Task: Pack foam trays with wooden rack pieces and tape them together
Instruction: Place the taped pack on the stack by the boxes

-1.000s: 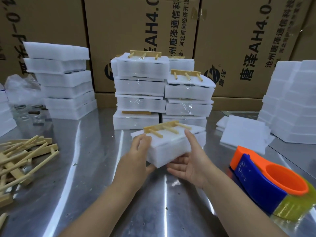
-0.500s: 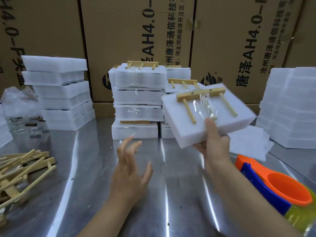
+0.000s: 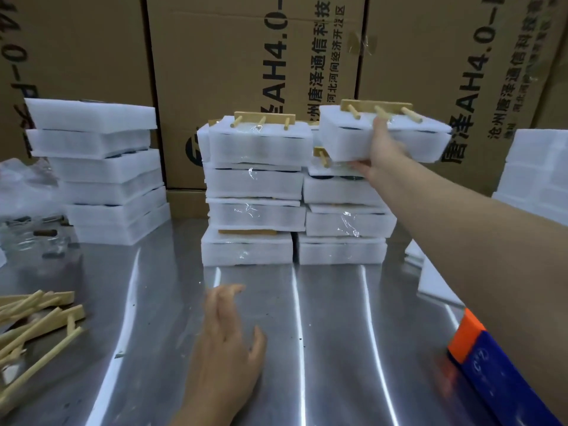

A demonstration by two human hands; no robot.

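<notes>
Nearest, the left hand (image 3: 226,342) hovers slack and empty just over the steel table (image 3: 338,348), fingers loosely spread. Loose wooden rack pieces (image 3: 37,321) lie heaped at the left edge, and a blue-and-orange tape dispenser (image 3: 491,373) sits at the right; its small white marking is too blurred to read. Farther out, the right hand (image 3: 379,149) grasps the taped foam pack (image 3: 399,139), thumb on top beside the pegs of its rack piece (image 3: 376,106) and fingers underneath, holding it just above the right stack (image 3: 344,222) of finished packs. Placing it well probably means lowering it level and square to the pack below, since that one's own pegs could tip it, and letting go only once it sits flat. Behind stand cardboard boxes (image 3: 246,56) printed "AH4.0" and "唐泽通信科技".
</notes>
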